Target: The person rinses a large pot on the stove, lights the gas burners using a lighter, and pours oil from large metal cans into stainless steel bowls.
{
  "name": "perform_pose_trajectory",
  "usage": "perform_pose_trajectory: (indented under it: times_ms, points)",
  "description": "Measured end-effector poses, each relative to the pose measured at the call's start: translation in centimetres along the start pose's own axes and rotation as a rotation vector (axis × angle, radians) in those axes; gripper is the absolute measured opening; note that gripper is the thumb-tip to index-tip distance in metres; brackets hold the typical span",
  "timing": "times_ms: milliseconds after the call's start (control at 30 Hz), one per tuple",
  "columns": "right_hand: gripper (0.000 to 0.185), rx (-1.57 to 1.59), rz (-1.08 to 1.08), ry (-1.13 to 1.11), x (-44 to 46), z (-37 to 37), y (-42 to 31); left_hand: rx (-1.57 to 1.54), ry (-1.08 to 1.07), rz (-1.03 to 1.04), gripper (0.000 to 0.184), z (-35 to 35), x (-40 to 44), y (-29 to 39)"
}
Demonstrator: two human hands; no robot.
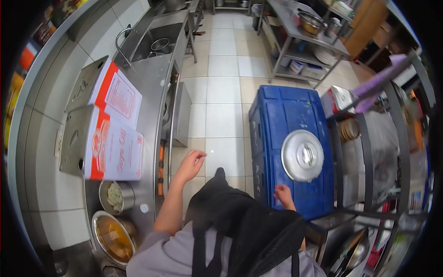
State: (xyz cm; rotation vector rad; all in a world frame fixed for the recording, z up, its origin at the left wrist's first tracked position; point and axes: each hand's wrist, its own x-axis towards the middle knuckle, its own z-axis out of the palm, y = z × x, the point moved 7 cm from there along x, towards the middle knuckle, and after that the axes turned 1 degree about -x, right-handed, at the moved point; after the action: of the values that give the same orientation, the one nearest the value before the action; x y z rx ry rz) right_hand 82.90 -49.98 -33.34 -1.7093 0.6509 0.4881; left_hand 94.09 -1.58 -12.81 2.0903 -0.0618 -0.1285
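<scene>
My left hand [190,165] hangs in the air over the tiled floor, between the steel counter and the blue container. Its fingers are loosely bent, and I see nothing in them. My right hand [284,196] is low beside the near edge of a big blue lidded container [286,115], with loosely bent fingers and nothing visible in them. Whether it touches the container I cannot tell. A round metal pot lid [302,155] with a handle lies on top of the container, just beyond my right hand.
Along the left runs a steel counter [150,87] with a sink [159,39], red-and-white boxes [117,147], a pot of pale food [115,196] and a bowl of orange liquid [114,235]. A tiled aisle [224,92] leads ahead. Shelving [364,138] stands right; a steel table [295,27] is farther back.
</scene>
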Motion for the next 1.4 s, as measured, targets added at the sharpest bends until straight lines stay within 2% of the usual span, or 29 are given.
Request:
perform_pose_trajectory:
  times_ms: [100, 167, 233, 333, 400, 433, 500, 533, 567, 600, 667, 733, 800, 867, 1000, 1100, 1200, 1400]
  points:
    - [0.018, 0.033, 0.216, 0.213, 2.1, -4.4, 1.3, 0.090, -0.092, 0.048, 0.019, -1.4, 11.9, 1.5]
    - [0.013, 0.131, 0.335, 0.340, 2.0, -6.2, 1.0, 0.155, -0.171, 0.126, 0.019, -0.8, 19.7, 4.0]
    - [0.008, 0.220, 0.402, 0.424, 3.3, -6.6, 0.0, 0.084, -0.201, 0.167, 0.019, -0.4, 27.0, 6.2]
    - [0.006, 0.063, 0.407, 0.322, 8.3, -5.3, -3.5, 0.053, -0.275, 0.155, 0.018, 1.4, 37.3, 6.3]
    - [0.012, 0.291, 0.356, 0.235, 14.0, -3.6, -4.5, 0.138, -0.271, 0.265, 0.018, 2.3, 43.3, 5.3]
    - [0.015, 0.073, 0.224, 0.160, 19.1, -4.3, -6.1, 0.196, -0.282, 0.185, 0.017, 2.4, 46.0, 4.8]
    - [0.022, 0.282, 0.377, 0.304, 25.6, -3.3, -10.3, 0.170, -0.317, 0.151, 0.017, 2.3, 50.8, 4.9]
    - [0.021, 0.276, 0.271, 0.254, 30.4, -3.7, -12.2, 0.172, -0.322, 0.133, 0.018, 2.1, 53.4, 4.5]
    - [0.019, 0.091, 0.251, 0.222, 34.5, -4.4, -15.0, 0.173, -0.327, 0.103, 0.018, 1.6, 55.7, 3.9]
    - [0.018, 0.170, 0.157, 0.195, 38.6, -4.8, -18.2, 0.174, -0.326, 0.072, 0.018, 0.9, 57.7, 3.4]
    - [0.015, 0.266, 0.063, 0.256, 41.9, -6.8, -30.5, 0.170, -0.313, 0.081, 0.017, 0.0, 62.2, 1.7]
    - [0.010, 0.330, -0.095, 0.291, 46.9, -9.1, -38.3, 0.178, -0.338, 0.078, 0.017, 0.6, 67.8, 0.3]
    - [0.011, 0.292, -0.146, 0.377, 50.5, -12.1, -43.7, 0.213, -0.405, 0.035, 0.016, 1.1, 73.3, -1.7]
    - [0.017, 0.376, -0.052, 0.448, 52.8, -13.8, -46.2, 0.282, -0.484, 0.090, 0.016, 1.6, 79.9, -1.9]
    - [0.020, 0.521, 0.140, 0.607, 55.2, -16.3, -46.1, 0.286, -0.523, 0.172, 0.017, 3.3, 93.0, 1.9]
    - [0.021, 0.645, 0.320, 0.619, 55.5, -15.0, -45.0, 0.284, -0.546, 0.251, 0.018, 3.3, 101.5, 6.1]
    - [0.022, 0.680, 0.414, 0.605, 55.7, -14.7, -44.9, 0.276, -0.524, 0.312, 0.019, 4.4, 108.9, 8.4]
    - [0.026, 0.684, 0.326, 0.787, 56.4, -22.1, -45.0, 0.251, -0.651, 0.361, 0.019, 12.7, 115.4, 11.5]
